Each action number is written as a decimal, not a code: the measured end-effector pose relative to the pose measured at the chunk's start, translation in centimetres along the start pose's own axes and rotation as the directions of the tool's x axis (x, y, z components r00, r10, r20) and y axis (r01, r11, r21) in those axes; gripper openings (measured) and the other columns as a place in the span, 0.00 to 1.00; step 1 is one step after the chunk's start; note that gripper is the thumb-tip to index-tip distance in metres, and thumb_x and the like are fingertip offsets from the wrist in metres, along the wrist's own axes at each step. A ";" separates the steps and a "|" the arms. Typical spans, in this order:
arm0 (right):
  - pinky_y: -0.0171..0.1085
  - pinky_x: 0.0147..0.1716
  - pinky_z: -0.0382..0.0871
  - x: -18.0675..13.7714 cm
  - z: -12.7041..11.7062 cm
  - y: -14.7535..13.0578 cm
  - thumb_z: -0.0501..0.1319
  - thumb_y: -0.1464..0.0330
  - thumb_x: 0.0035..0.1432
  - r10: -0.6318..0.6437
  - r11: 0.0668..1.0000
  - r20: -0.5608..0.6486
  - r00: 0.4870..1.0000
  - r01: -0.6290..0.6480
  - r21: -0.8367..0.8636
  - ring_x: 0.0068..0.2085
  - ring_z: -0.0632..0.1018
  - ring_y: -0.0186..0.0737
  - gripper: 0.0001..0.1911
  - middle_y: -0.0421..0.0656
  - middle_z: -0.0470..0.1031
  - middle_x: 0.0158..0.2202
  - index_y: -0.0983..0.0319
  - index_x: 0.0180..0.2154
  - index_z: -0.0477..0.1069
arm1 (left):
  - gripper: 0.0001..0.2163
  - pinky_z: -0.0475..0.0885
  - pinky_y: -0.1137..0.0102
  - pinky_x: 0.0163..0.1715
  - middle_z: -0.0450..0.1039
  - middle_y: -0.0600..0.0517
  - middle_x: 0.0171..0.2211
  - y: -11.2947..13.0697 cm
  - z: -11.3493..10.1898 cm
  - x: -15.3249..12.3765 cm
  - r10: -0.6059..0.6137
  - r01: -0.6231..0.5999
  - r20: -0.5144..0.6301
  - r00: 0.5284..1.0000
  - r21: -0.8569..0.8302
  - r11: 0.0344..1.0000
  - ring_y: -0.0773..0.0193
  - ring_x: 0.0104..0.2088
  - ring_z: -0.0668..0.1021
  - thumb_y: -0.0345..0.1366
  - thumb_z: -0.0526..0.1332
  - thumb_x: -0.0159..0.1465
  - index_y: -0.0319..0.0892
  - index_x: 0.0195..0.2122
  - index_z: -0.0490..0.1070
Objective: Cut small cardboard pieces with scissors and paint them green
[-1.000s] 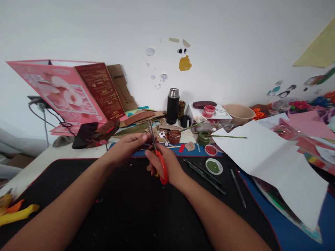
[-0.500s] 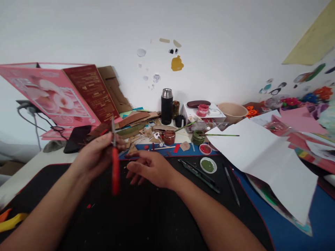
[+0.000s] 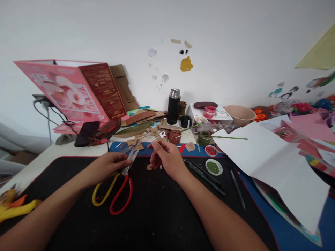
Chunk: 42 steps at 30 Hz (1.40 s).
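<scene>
My left hand [image 3: 111, 166] is closed round the blades of scissors [image 3: 126, 170], just above the black mat [image 3: 157, 216]. Their red and yellow loop handles point toward me, and the blades stand slightly apart. My right hand [image 3: 167, 155] hovers at the mat's far edge, its fingers loosely bent and partly apart, with nothing visible in them. Below its fingertips lie a small brown disc [image 3: 149, 167] and a tiny pale piece [image 3: 160, 167]. Cardboard scraps [image 3: 138, 144] lie just beyond both hands.
Paint jars [image 3: 175, 136], a green paint lid [image 3: 214, 167], dark cutters [image 3: 205, 177] and a pen [image 3: 237, 188] lie to the right. White paper [image 3: 282, 167] covers the right side. A black thermos [image 3: 173, 107] stands behind; a pink box [image 3: 70, 94] stands back left.
The scissors have come down from upright to nearly flat over the mat, handles now spread. My right hand has shifted slightly up and right. The view has turned a little left.
</scene>
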State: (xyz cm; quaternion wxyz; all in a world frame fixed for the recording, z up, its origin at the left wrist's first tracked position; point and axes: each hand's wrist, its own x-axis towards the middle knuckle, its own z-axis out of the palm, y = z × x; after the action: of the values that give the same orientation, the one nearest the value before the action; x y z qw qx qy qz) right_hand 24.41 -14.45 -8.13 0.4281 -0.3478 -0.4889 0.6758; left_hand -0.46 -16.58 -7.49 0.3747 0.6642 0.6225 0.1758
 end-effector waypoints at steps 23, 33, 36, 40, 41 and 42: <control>0.29 0.19 0.69 -0.3 0.6 0.9 0.62 0.51 0.67 0.023 0.988 0.012 1.000 -0.021 -0.152 0.20 0.78 0.34 0.19 0.36 0.75 0.22 0.61 0.39 0.73 | 0.25 0.63 0.66 0.30 0.74 0.50 0.25 -1.7 0.1 0.3 -0.060 0.047 0.037 0.998 0.276 0.960 0.56 0.28 0.75 0.62 0.53 0.62 0.45 0.27 0.72; 0.30 0.22 0.70 -0.6 0.9 1.8 0.61 0.57 0.71 -0.006 0.946 0.082 0.997 0.032 -0.324 0.21 0.77 0.32 0.14 0.36 0.74 0.23 0.61 0.41 0.74 | 0.27 0.63 0.68 0.25 0.68 0.55 0.22 -1.8 0.8 0.2 -0.148 0.151 0.065 0.987 -0.044 0.988 0.59 0.24 0.72 0.67 0.60 0.55 0.45 0.29 0.71; 0.30 0.23 0.70 -0.6 0.8 1.9 0.60 0.56 0.72 -0.010 0.940 0.076 0.997 0.035 -0.341 0.22 0.78 0.33 0.14 0.36 0.75 0.24 0.61 0.42 0.74 | 0.28 0.63 0.68 0.23 0.67 0.56 0.21 -1.9 1.0 -0.1 -0.190 0.198 0.068 0.979 -0.135 0.971 0.60 0.22 0.70 0.68 0.62 0.53 0.45 0.27 0.69; 0.31 0.24 0.70 -0.7 0.8 2.0 0.60 0.56 0.72 -0.001 0.928 0.080 0.997 0.031 -0.372 0.23 0.78 0.33 0.14 0.37 0.75 0.24 0.60 0.42 0.75 | 0.25 0.62 0.68 0.25 0.71 0.53 0.21 -1.8 0.7 -0.2 -0.088 0.089 -0.017 0.996 0.051 0.995 0.59 0.23 0.71 0.64 0.62 0.55 0.46 0.22 0.71; 0.31 0.25 0.70 -0.7 0.8 2.0 0.60 0.56 0.72 -0.001 0.923 0.084 0.996 0.034 -0.384 0.23 0.78 0.33 0.14 0.37 0.75 0.24 0.60 0.42 0.75 | 0.24 0.62 0.68 0.25 0.72 0.52 0.21 -1.7 0.6 -0.2 -0.069 0.071 -0.028 0.997 0.103 0.992 0.58 0.24 0.72 0.63 0.62 0.55 0.46 0.21 0.72; 0.31 0.25 0.71 -0.7 0.8 2.1 0.60 0.56 0.72 -0.005 0.917 0.087 0.996 0.039 -0.396 0.23 0.78 0.34 0.14 0.37 0.75 0.24 0.59 0.42 0.75 | 0.23 0.62 0.68 0.26 0.72 0.52 0.21 -1.7 0.6 -0.2 -0.056 0.061 -0.037 0.998 0.146 0.987 0.57 0.24 0.73 0.62 0.62 0.56 0.47 0.21 0.73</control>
State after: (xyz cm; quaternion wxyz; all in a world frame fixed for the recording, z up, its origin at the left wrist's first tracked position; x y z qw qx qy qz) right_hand 23.51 -15.71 -9.85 0.3352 -0.3932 -0.6372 0.5718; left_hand -1.25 -16.99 -9.02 0.3196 0.6685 0.6590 0.1291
